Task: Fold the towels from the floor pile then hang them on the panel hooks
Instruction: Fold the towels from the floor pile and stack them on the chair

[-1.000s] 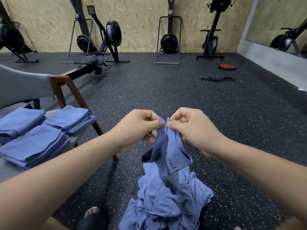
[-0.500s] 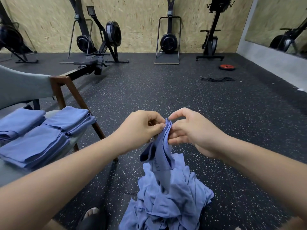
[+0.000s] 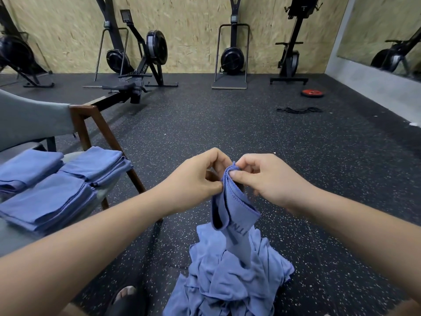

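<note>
At the far left, three stacks of folded towels (image 3: 47, 201) lie on the seat of a chair (image 3: 86, 124) with a wooden frame, so a good part of the folding looks done. None of them has been hung, and no panel or hooks are in view. Moving toward the middle, the left hand (image 3: 193, 181) is raised in front of the body, thumb and forefinger pinching the top edge of a blue towel (image 3: 234, 201) while its other fingers curl into the palm. The towel hangs from that edge in a doubled, creased strip. A grey band with lettering shows lower down, and its bottom end runs into the pile (image 3: 227, 283) of crumpled towels on the floor (image 3: 319, 167) right beneath. The right hand (image 3: 266, 179) pinches the same edge just beside the left, thumb and forefinger tips pressed on the hem and the remaining fingers loosely curled. By the look of it this towel is only being sorted out by its corners, with no fold made in it yet. Several more wait in the pile, and after them comes all the hanging. Well off to the right, a red weight plate (image 3: 312, 93) lies on the floor near the wall.
</note>
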Action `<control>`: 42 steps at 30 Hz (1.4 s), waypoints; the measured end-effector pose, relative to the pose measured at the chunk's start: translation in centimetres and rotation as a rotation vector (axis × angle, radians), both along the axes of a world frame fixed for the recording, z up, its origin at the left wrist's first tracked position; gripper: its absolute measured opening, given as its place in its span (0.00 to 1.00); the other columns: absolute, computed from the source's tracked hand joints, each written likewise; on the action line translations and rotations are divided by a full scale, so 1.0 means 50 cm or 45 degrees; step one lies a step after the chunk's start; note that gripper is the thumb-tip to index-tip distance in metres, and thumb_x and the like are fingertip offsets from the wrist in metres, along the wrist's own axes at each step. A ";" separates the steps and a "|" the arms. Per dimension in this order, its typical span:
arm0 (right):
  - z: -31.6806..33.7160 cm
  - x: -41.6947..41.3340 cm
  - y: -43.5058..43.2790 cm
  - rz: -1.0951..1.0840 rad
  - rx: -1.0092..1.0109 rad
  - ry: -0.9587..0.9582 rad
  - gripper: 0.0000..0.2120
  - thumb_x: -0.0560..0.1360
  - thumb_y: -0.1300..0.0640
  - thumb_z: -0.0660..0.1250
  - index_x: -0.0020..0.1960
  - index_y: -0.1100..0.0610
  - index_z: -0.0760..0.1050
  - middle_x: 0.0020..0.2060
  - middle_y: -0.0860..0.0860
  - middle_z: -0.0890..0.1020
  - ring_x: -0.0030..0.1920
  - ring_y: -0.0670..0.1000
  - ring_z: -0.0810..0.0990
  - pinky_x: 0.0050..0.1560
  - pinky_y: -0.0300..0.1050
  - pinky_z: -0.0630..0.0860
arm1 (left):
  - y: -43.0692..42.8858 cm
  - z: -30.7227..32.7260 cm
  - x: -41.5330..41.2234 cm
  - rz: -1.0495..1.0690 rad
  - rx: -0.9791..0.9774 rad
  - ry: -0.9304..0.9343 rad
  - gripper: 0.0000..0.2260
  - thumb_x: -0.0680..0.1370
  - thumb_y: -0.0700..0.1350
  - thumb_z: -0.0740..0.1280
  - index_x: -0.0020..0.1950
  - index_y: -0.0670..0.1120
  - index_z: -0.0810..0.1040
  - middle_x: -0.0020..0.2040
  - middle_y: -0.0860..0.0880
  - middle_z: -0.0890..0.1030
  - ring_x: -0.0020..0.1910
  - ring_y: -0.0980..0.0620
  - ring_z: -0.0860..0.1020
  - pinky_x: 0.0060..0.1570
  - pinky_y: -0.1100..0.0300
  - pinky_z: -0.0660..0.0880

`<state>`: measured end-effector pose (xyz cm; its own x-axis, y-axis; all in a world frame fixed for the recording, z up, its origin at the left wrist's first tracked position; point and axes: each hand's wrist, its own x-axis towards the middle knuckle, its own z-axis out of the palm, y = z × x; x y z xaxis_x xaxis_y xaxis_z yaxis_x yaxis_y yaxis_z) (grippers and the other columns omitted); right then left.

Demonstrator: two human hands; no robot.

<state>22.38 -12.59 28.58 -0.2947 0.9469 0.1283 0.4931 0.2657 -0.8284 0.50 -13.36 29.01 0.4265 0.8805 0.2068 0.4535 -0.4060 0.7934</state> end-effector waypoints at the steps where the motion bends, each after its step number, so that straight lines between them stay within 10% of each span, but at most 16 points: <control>1: 0.000 0.003 0.002 0.005 0.069 -0.058 0.06 0.80 0.51 0.74 0.46 0.51 0.83 0.39 0.52 0.83 0.37 0.45 0.77 0.43 0.46 0.75 | 0.000 0.004 0.000 0.020 0.032 0.010 0.16 0.77 0.36 0.73 0.58 0.55 0.79 0.48 0.50 0.83 0.47 0.40 0.84 0.51 0.39 0.82; 5: 0.001 0.018 0.008 0.042 0.168 -0.058 0.09 0.82 0.52 0.73 0.46 0.56 0.79 0.40 0.44 0.78 0.38 0.41 0.73 0.43 0.40 0.69 | 0.001 0.026 -0.009 0.043 0.153 0.154 0.19 0.77 0.37 0.72 0.61 0.56 0.73 0.46 0.53 0.83 0.40 0.49 0.83 0.46 0.51 0.80; 12: 0.003 0.042 0.021 0.156 0.210 0.143 0.07 0.84 0.59 0.70 0.49 0.58 0.73 0.36 0.61 0.74 0.38 0.53 0.70 0.43 0.50 0.67 | 0.015 0.046 -0.042 0.052 0.372 0.470 0.11 0.76 0.35 0.69 0.45 0.52 0.80 0.37 0.58 0.81 0.34 0.58 0.77 0.37 0.68 0.69; 16: 0.013 0.048 0.018 0.168 0.270 0.129 0.04 0.85 0.58 0.69 0.53 0.56 0.74 0.38 0.67 0.72 0.36 0.59 0.67 0.41 0.51 0.64 | 0.022 0.038 -0.045 0.086 0.478 0.468 0.12 0.74 0.37 0.67 0.43 0.53 0.86 0.41 0.57 0.84 0.41 0.57 0.82 0.47 0.61 0.75; 26: 0.024 0.048 0.004 0.069 0.425 0.049 0.03 0.85 0.56 0.67 0.53 0.52 0.74 0.35 0.54 0.73 0.35 0.46 0.68 0.39 0.44 0.66 | 0.015 -0.018 0.000 0.181 0.425 0.670 0.25 0.73 0.75 0.63 0.42 0.53 0.80 0.44 0.56 0.75 0.42 0.58 0.76 0.44 0.57 0.74; 33: 0.032 0.073 0.008 0.015 0.423 -0.007 0.03 0.85 0.55 0.67 0.53 0.51 0.74 0.36 0.53 0.75 0.35 0.47 0.68 0.38 0.43 0.66 | 0.036 -0.003 -0.027 0.290 0.364 0.690 0.13 0.74 0.54 0.64 0.33 0.51 0.69 0.37 0.52 0.75 0.35 0.54 0.73 0.37 0.55 0.68; 42: 0.013 0.099 0.030 0.107 0.355 -0.223 0.04 0.85 0.54 0.68 0.52 0.48 0.73 0.39 0.48 0.78 0.36 0.47 0.72 0.40 0.42 0.68 | 0.034 0.060 -0.077 0.293 0.081 0.568 0.07 0.75 0.51 0.75 0.40 0.51 0.86 0.31 0.50 0.80 0.27 0.55 0.68 0.28 0.63 0.66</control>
